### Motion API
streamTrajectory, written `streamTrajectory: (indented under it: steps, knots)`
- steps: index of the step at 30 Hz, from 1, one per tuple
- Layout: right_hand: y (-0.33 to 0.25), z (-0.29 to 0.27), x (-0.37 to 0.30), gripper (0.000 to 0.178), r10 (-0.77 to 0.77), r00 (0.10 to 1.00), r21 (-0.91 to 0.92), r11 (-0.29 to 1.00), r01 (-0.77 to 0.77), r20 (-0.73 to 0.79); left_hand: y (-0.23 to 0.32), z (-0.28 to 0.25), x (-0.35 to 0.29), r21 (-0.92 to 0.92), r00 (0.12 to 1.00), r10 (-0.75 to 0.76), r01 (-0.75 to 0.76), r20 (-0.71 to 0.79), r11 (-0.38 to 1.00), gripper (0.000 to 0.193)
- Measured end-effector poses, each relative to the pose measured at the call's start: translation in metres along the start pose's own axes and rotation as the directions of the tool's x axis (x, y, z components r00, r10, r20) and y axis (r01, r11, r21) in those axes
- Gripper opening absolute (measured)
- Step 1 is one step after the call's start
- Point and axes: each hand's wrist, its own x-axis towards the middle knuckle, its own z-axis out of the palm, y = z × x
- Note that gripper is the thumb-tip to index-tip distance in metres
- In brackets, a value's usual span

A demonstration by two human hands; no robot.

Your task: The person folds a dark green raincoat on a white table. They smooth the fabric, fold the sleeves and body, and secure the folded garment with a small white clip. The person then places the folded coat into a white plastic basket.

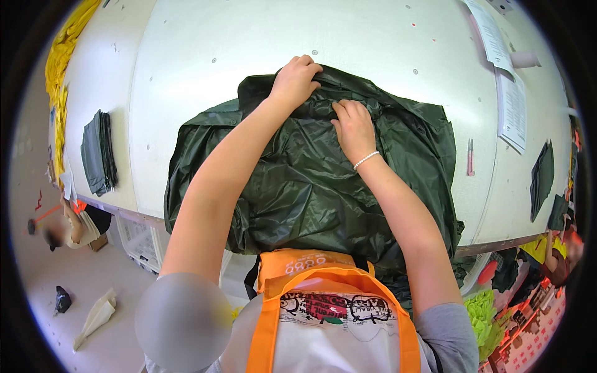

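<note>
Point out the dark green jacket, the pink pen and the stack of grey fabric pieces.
dark green jacket point(298, 193): head view, middle of its body.
pink pen point(471, 156): head view, mid-barrel.
stack of grey fabric pieces point(98, 152): head view, top piece.

White worktable, dotted with small holes. Lying directly on it: a dark green garment at the middle, a stack of dark fabric pieces at left, paper sheets and a pink pen at right.
</note>
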Motion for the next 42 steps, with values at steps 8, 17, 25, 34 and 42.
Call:
streamTrajectory:
  steps: [8,17,25,34,42]
  knots:
    - [0.002,0.001,0.001,0.038,0.016,1.000,0.031,0.999,-0.016,-0.012,-0.026,0.003,0.013,0.007,0.979,0.121,-0.124,0.166,0.992,0.014]
    - [0.010,-0.012,0.024,0.026,-0.010,0.987,-0.083,0.996,0.024,0.161,-0.011,-0.019,0.009,0.269,0.965,0.260,-0.256,0.023,0.928,0.011]
    - [0.029,-0.021,0.087,0.030,0.367,0.846,-0.110,0.929,-0.353,0.386,-0.016,-0.036,0.005,0.357,0.807,0.567,-0.585,0.165,0.728,0.022]
    - [0.053,-0.011,0.091,0.026,0.262,0.939,-0.183,0.957,-0.224,0.221,0.048,0.040,-0.022,0.352,0.980,0.194,-0.199,0.051,0.915,0.056]
    - [0.059,-0.049,0.058,0.013,-0.027,0.967,-0.363,0.924,0.121,0.253,0.088,0.048,-0.005,0.511,0.992,-0.014,-0.053,0.126,0.858,0.065]
